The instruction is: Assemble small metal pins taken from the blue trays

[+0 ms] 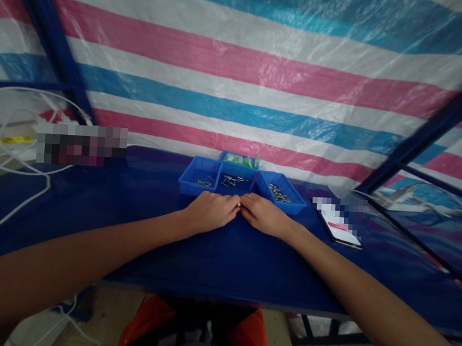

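Holds a small pale piece [239,205] just right of the centre of the frame, at the meeting point of the left hand [215,209] and the right hand [263,212]. Seems to pinch it with the left hand, fingers curled in and closed around it, only one end in sight. Bends the right-hand fingers inward too, close up against the same piece; cannot tell whether gripping it or merely touching it. Reaches in with both bare forearms from the lower left and lower right corners, above a dark blue table [218,261]. Just beyond the left hand, a blue left tray [195,172] with a few thin metal pins [203,183] inside. Just beyond the right hand, a blue right tray [292,206] with a denser heap of metal pieces [279,193]. Between these two, more loose pins [231,181]; cannot tell whether in a tray or on the tabletop. Behind them, a blue back tray [239,170] with green contents [237,160], too blurred to make out. Right of the right tray, lying flat, a phone [339,224], partly pixelated. At the left edge, white cables [44,182] near a pixelated patch. Across the upper frame, a striped sheet [237,64] in pink, white and blue, between dark blue posts. At bottom centre, orange clothing [139,324].
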### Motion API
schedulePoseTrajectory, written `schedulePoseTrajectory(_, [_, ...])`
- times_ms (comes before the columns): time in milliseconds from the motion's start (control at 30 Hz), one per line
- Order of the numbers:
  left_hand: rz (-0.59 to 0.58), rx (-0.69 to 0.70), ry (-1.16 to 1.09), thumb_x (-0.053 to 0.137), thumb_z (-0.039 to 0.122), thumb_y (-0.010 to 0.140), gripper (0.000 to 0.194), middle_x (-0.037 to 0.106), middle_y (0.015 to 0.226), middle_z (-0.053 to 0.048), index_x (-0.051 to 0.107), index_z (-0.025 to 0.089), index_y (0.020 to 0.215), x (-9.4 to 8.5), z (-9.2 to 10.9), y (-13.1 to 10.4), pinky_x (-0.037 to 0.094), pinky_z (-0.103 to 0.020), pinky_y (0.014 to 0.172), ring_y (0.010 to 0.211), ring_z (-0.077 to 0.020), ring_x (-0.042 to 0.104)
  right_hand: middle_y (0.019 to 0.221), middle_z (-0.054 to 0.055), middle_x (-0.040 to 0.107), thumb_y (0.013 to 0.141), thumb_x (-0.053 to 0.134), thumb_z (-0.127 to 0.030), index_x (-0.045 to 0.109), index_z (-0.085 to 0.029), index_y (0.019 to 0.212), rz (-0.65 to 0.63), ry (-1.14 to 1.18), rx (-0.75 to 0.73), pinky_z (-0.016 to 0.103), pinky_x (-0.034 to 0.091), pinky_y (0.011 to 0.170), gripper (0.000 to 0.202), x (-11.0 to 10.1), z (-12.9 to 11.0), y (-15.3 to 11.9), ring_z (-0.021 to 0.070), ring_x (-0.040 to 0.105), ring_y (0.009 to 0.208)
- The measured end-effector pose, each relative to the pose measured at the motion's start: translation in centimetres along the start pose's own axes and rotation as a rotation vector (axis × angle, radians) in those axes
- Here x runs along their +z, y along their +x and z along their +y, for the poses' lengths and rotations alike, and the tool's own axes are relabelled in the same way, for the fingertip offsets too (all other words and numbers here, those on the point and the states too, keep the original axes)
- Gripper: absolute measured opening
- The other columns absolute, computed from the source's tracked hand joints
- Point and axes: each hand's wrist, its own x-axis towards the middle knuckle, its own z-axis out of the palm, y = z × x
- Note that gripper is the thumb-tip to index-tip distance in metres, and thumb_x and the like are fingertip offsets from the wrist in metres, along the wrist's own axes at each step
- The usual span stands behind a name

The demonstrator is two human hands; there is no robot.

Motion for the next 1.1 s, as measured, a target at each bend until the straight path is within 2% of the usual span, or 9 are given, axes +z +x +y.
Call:
schedulePoseTrajectory(233, [-0.019,0.003,-0.009,0.037,0.028,0.091,0.02,0.065,0.074,-0.002,0.052,0.016,0.085,-0.16,0.16,0.1,0.036,-0.023,0.048,0.064,-0.0172,0.063,0.079,0.005,0.057,0.088,0.044,-0.019,0.054,-0.014,0.086,0.004,-0.027,0.02,0.027,0.042,0.068,0.012,0.01,-0.06,0.03,0.0161,0.053,0.075])
schedulePoseTrajectory(500, [-0.101,-0.118,0.064,0.039,0.024,0.088,0.017,0.066,0.073,-0.005,0.054,0.016,0.088,-0.24,-0.21,0.05,0.041,-0.026,0.049,0.063,-0.0226,0.064,0.084,0.005,0.059,0.092,0.042,-0.028,0.053,-0.017,0.089,0.091,0.042,0.081,0.028,0.042,0.072,0.016,-0.33,0.05,0.09,0.0162,0.056,0.079])
schedulePoseTrajectory(800, [-0.103,-0.052,0.039,0.041,0.024,0.088,0.017,0.066,0.074,-0.005,0.055,0.015,0.086,0.47,-0.31,-0.14,0.041,-0.026,0.049,0.063,-0.0216,0.064,0.082,0.004,0.059,0.092,0.041,-0.027,0.052,-0.017,0.089,0.093,0.067,0.039,0.027,0.043,0.072,0.016,-0.48,-0.44,0.04,0.0157,0.056,0.078])
schedulePoseTrajectory(1100, [-0.095,-0.032,0.032,0.041,0.024,0.088,0.017,0.065,0.074,-0.004,0.054,0.016,0.085,0.43,-0.19,-0.08,0.041,-0.025,0.048,0.063,-0.0208,0.064,0.083,0.005,0.059,0.092,0.04,-0.025,0.054,-0.017,0.091,0.102,0.034,0.033,0.028,0.043,0.074,0.017,-0.55,-0.45,-0.02,0.0159,0.056,0.08])
